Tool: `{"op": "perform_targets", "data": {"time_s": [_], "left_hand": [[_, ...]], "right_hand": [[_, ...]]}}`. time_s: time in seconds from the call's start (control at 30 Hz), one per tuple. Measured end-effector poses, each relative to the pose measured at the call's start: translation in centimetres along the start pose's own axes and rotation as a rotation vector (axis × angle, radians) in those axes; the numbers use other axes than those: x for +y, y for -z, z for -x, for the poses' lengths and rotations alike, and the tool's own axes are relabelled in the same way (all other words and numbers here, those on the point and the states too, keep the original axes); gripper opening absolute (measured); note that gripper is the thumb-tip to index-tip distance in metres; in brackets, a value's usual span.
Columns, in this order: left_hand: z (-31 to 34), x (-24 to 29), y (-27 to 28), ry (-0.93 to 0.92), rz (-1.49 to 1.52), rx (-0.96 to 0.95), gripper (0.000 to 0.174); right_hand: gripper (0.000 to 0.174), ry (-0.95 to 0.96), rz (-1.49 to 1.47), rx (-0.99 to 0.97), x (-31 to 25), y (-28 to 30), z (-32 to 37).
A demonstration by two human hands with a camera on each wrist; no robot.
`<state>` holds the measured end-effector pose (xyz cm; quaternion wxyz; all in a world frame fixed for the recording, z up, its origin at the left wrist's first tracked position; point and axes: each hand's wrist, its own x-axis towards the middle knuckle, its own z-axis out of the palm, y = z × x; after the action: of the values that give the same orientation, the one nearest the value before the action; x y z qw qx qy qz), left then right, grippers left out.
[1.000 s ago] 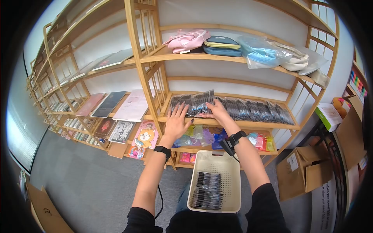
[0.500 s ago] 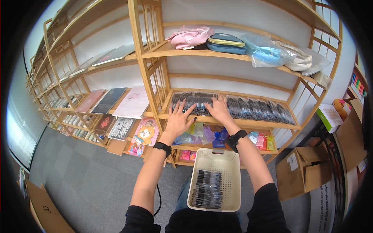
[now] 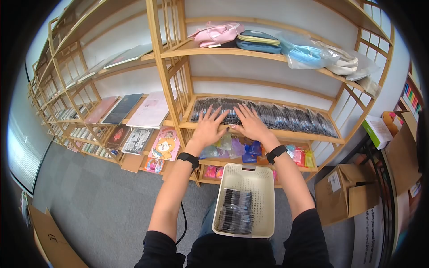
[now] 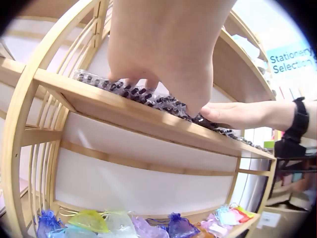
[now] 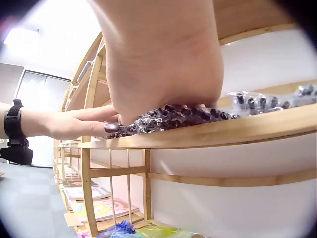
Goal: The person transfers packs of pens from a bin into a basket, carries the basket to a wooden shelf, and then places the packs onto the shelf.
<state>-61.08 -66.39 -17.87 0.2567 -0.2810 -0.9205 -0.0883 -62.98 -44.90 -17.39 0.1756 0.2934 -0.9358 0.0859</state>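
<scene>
A long row of clear plastic packs of dark pens [image 3: 295, 119] lies along the wooden shelf. My left hand [image 3: 208, 130] rests on the left part of that row, its fingers spread over the packs. Beside it, my right hand [image 3: 251, 127] lies on the packs with straight fingers, the two thumbs close together near the shelf's front edge. In the left wrist view the pen ends [image 4: 141, 94] show under the left palm. Below the hands, a cream basket [image 3: 266, 190] holds more packs of pens [image 3: 236, 212].
Pouches and bags, among them a pink one [image 3: 216, 35], sit on the shelf above. Colourful mesh bags [image 3: 237, 149] lie on the shelf below. Notebooks [image 3: 149, 109] fill the shelves at left. A cardboard box [image 3: 344, 196] stands on the right.
A pack that stood tilted up between the hands now lies flat in the row. The right hand has shifted, its fingers now laid out over the packs beside the left hand.
</scene>
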Motion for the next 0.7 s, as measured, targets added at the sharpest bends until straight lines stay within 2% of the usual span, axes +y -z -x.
{"op": "perform_targets", "data": {"time_s": [0.1, 0.17, 0.2, 0.23, 0.3, 0.33, 0.37, 0.4, 0.43, 0.47, 0.5, 0.57, 0.63, 0.7], "left_hand": [[0.5, -0.4, 0.5, -0.018, 0.03, -0.027, 0.064], [1.3, 0.2, 1.1, -0.074, -0.029, 0.126, 0.063], [1.8, 0.9, 1.6, -0.119, -0.003, 0.199, 0.064], [2.7, 1.3, 1.6, -0.118, 0.009, 0.181, 0.064], [4.6, 2.1, 1.5, -0.377, 0.092, 0.162, 0.059], [6.2, 3.4, 1.4, -0.439, 0.108, 0.205, 0.046], [7.8, 4.3, 0.4, -0.442, 0.183, 0.102, 0.039], [9.7, 5.0, -1.1, -0.443, 0.26, -0.004, 0.032], [11.2, 5.8, -2.7, -0.444, 0.276, -0.125, 0.028], [12.6, 6.3, -4.6, -0.445, 0.289, -0.244, 0.025], [14.1, 6.3, -6.8, -0.507, 0.353, -0.274, 0.023], [16.1, 7.0, -9.3, -0.488, 0.35, -0.334, 0.025], [17.2, 7.9, -10.6, -0.469, 0.349, -0.475, 0.034], [17.8, 8.7, -11.0, -0.435, 0.314, -0.497, 0.038]], "right_hand": [[0.068, 0.02, 0.014, 0.07, -0.4, 0.4, 0.8], [0.06, 0.142, -0.02, 0.241, -1.4, 1.9, 2.1], [0.045, 0.177, -0.066, 0.399, -2.4, 2.5, 3.4], [0.045, 0.162, -0.076, 0.386, -2.7, 2.1, 5.0], [0.031, 0.231, -0.145, 0.359, -2.4, 1.4, 8.7], [0.026, 0.226, -0.178, 0.276, -2.3, -0.1, 10.8], [0.022, 0.225, -0.207, 0.195, -2.0, -2.2, 12.7], [0.024, 0.17, -0.283, -0.022, -2.1, -3.8, 14.4], [0.026, 0.112, -0.358, -0.235, -2.2, -5.6, 16.1], [0.03, 0.113, -0.299, -0.368, -2.0, -8.0, 17.8], [0.034, 0.115, -0.24, -0.501, -1.9, -10.4, 19.5], [0.045, -0.02, -0.143, -0.746, -2.5, -13.8, 21.3], [0.048, -0.051, -0.136, -0.764, -3.0, -15.6, 21.5], [0.051, -0.076, -0.127, -0.782, -3.2, -16.0, 21.0]]}}
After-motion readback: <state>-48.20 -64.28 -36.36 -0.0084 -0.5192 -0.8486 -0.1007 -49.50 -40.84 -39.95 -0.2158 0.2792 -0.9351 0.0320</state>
